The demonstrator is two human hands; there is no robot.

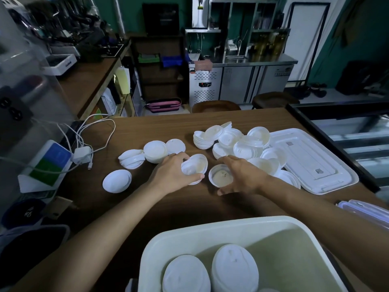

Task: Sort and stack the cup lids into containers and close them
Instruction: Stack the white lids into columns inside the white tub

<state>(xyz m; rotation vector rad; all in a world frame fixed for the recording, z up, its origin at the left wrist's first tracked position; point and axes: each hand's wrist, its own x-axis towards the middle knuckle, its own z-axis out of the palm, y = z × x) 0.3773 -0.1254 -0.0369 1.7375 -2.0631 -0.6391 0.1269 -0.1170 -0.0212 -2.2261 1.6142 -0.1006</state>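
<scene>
Two grips: left hand (170,172) clasped a lid stack (194,168); right hand (242,175), at three o'clock, curled round one lid (221,176), probably for nesting.

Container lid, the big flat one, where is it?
Head view: the container lid lies flat on the table, right side, between the pile of cup lids and the display case.

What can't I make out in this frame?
Head view:
- Stacks in the bin: cut off by the bottom edge; count unknown.
- Right hand over a lid: grip or touch, unclear.
- Left hand holds lids; fingers hide how many.
- Container: cut off at right edge.
- Back shelves: blurred.
</scene>
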